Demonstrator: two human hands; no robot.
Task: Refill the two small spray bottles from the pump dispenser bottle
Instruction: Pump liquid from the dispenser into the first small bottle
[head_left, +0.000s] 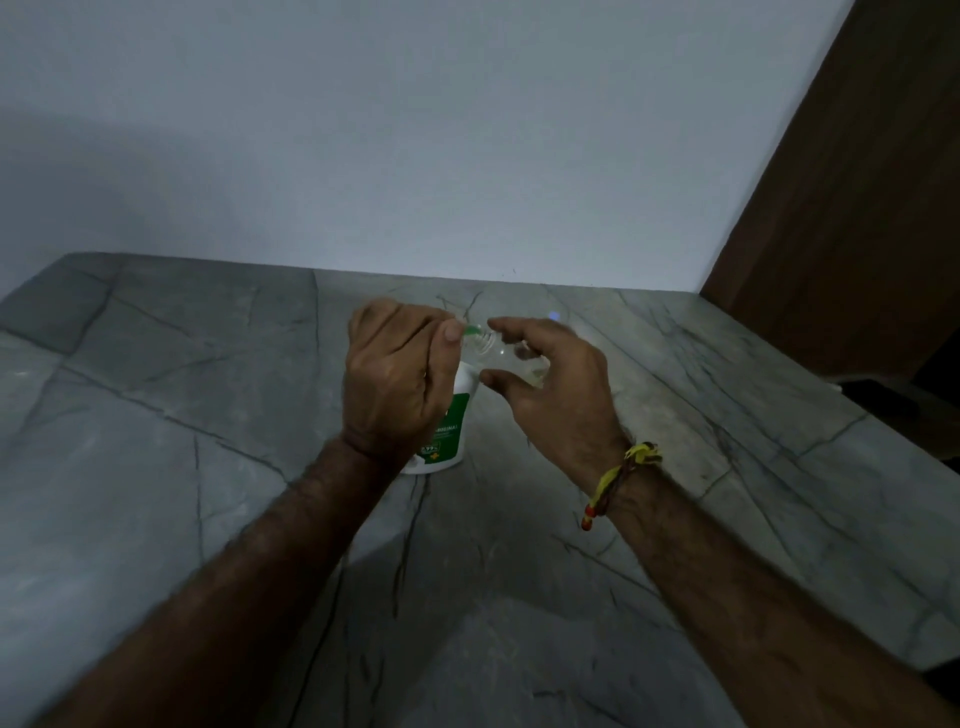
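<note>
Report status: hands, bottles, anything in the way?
Left hand on pump bottle, nozzle at small bottle's mouth. Right hand grips it tilted. Nothing in the way.

Grey veined stone desk (156, 415), plain pale wall (415, 130) behind it, brown wooden panel (872, 208) at right, yellow-and-red thread wristband (621, 475) on wrist.

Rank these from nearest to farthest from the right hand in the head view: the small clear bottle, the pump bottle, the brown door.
1. Small clear bottle: held in the right hand itself, neck tilted toward the pump spout.
2. Pump bottle: standing on the counter just left of that hand, partly hidden behind the left hand.
3. Brown door: far off at the right edge, beyond the counter.
</note>
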